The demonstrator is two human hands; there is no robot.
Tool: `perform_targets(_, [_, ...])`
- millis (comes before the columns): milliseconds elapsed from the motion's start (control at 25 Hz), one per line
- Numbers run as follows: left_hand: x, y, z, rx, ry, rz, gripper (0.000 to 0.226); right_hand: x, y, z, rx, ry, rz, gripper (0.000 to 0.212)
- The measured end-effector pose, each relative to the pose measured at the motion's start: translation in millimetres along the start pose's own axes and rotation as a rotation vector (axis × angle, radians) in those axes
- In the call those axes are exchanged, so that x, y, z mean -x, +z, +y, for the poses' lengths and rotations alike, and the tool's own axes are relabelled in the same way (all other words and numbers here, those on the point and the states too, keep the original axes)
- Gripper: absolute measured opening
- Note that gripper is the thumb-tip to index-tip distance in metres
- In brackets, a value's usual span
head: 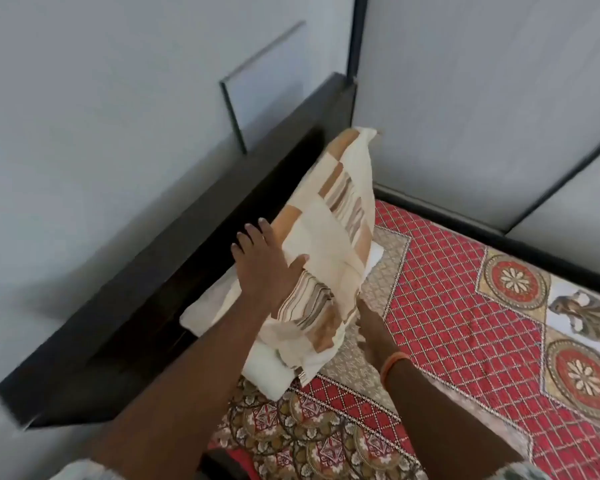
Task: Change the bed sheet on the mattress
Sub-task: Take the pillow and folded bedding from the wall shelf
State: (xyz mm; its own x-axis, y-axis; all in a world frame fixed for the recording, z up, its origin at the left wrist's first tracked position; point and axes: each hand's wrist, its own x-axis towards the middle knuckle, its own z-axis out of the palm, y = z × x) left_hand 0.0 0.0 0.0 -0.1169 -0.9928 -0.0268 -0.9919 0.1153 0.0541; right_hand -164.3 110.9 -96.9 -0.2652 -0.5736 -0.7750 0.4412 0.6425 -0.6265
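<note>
A cream pillow with orange and brown striped patches point(329, 233) stands tilted on edge near the dark headboard point(174, 251). My left hand point(264, 268) lies flat against its left face, fingers straight and spread. My right hand point(369, 323) is under the pillow's lower right edge, its fingers hidden by the fabric. The red patterned bed sheet point(458, 327) with gold medallions covers the mattress. A white pillow point(219, 306) lies flat beneath the raised one.
A grey wall rises behind the headboard, with a thin dark frame point(232, 112) on it. Grey wardrobe panels point(499, 98) stand along the bed's far side. An orange band point(394, 363) circles my right wrist.
</note>
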Motion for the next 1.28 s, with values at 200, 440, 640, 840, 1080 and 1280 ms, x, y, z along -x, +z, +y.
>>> perform_targets(200, [-55.3, 58.7, -30.9, 0.269, 0.028, -0.177, 0.112, -123.2, 10.9, 54.9, -0.146, 0.121, -0.046, 0.098])
perform_targets(440, [-77.5, 54.9, -65.0, 0.663, 0.000, -0.547, 0.120, -83.2, 10.0, 47.2, -0.305, 0.045, -0.173, 0.059])
perform_targets(640, [-26.5, 16.0, -29.5, 0.861, -0.011, -0.720, 0.102, -3.6, -68.0, 15.7, -0.210, 0.008, -0.068, 0.047])
perform_targets(840, [70.2, -6.1, 39.3, 0.975, 0.105, -0.780, 0.086, 100.7, -166.1, 24.4, -0.199, -0.107, 0.104, 0.050])
perform_targets(1080, [227.1, -33.5, 150.5, 0.913, 0.418, -0.884, 0.091, 289.6, -289.4, 114.2, -0.327, -0.212, 0.386, 0.031])
perform_targets(1280, [389.1, -71.9, 263.5, 0.831, 0.679, -0.930, 0.083, 432.8, -399.0, 209.3, -0.563, -0.329, 0.628, 0.027])
